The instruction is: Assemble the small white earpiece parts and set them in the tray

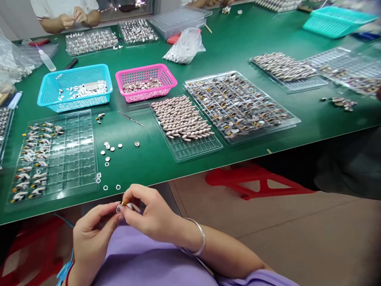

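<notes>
Just off the table's front edge, my left hand [93,230] and my right hand [151,212] meet at the fingertips. Pinched between them is a small white earbud part [133,207] with a stem and a yellow bit. My left thumb and finger close on its round, ring-like end, and my right fingers grip the stem side. Fingers cover much of it. On the green table ahead lie thin white rings [118,187] and small round caps [112,149]. To the left, a clear compartment tray [71,159] holds rows of similar earbud parts [41,155].
Behind are tweezers [131,118], a blue basket [49,101] and a pink basket [149,96] of small parts. Rightward lie a tray of beige stems [181,119] and a fuller tray [238,105]. A red stool [256,180] stands below; a co-worker's hands [73,18] work opposite.
</notes>
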A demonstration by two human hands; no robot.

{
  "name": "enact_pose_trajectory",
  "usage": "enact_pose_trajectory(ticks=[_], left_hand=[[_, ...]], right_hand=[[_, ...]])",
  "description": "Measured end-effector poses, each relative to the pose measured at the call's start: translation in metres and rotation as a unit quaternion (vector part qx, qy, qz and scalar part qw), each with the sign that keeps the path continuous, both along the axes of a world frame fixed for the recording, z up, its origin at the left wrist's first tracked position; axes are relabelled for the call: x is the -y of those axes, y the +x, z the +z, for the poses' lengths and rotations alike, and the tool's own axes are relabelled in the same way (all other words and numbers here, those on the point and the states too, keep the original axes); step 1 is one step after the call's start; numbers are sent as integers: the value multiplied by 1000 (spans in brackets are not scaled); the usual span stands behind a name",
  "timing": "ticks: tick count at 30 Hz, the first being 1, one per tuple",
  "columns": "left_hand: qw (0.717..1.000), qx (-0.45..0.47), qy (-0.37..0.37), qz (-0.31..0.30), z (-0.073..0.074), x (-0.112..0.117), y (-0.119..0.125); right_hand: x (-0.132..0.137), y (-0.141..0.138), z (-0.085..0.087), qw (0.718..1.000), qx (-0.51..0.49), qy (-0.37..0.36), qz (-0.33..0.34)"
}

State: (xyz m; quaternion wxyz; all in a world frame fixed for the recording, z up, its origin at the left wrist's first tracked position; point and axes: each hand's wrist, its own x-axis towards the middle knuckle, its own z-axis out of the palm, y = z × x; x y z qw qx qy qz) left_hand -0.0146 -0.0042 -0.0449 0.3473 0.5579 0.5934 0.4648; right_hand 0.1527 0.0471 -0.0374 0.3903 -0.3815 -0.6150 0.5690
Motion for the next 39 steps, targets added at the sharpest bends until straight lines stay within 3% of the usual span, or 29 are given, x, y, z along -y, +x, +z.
enact_pose_trajectory(ticks=[12, 29, 39], left_hand=[[1000, 14, 17, 7, -2, 1, 0], [998, -15, 60, -20, -9, 6, -6], [997, -25, 71, -9, -3, 4, -4]], right_hand=[[-1, 3, 2, 997, -15, -71, 37], [1, 6, 4, 997, -17, -62, 37], [4, 5, 5, 998, -15, -45, 32]])
